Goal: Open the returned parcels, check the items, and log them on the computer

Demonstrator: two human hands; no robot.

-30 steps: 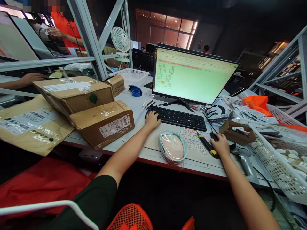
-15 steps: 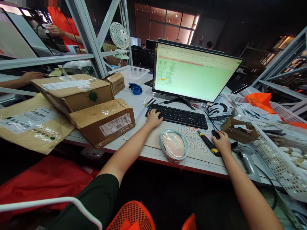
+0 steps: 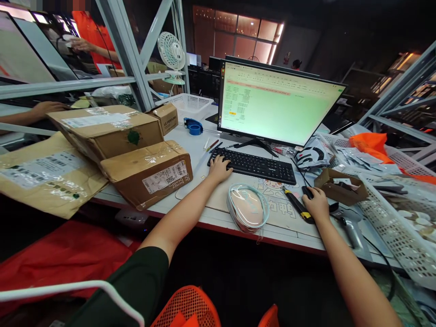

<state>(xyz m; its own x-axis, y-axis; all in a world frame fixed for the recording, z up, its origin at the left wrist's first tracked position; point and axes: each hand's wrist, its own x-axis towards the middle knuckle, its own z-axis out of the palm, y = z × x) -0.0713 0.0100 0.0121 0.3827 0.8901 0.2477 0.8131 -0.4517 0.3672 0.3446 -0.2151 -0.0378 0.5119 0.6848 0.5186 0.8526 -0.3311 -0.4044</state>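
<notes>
My left hand [image 3: 220, 169] rests on the left end of a black keyboard [image 3: 262, 164], its fingers spread over the keys. Over on the right, my right hand [image 3: 316, 203] is wrapped over a black computer mouse [image 3: 307, 192]. Just left of the mouse lies a yellow and black utility knife [image 3: 299, 206]. Between my forearms, near the desk's front edge, sits a clear pouch with light blue trim [image 3: 248, 206]. Behind the keyboard stands a monitor [image 3: 277, 102] with a spreadsheet on a green background.
Cardboard boxes [image 3: 146, 170] and a padded envelope [image 3: 44, 170] crowd the left side. A blue tape dispenser [image 3: 194, 126] and pens sit behind them. To the right are a small open carton [image 3: 340, 186], a barcode scanner [image 3: 352, 227] and a white basket [image 3: 395, 227]. Another person's hand [image 3: 81, 44] shows beyond the metal frame.
The whole view has shifted very slightly. Both hands stay in place on the keyboard and the mouse.
</notes>
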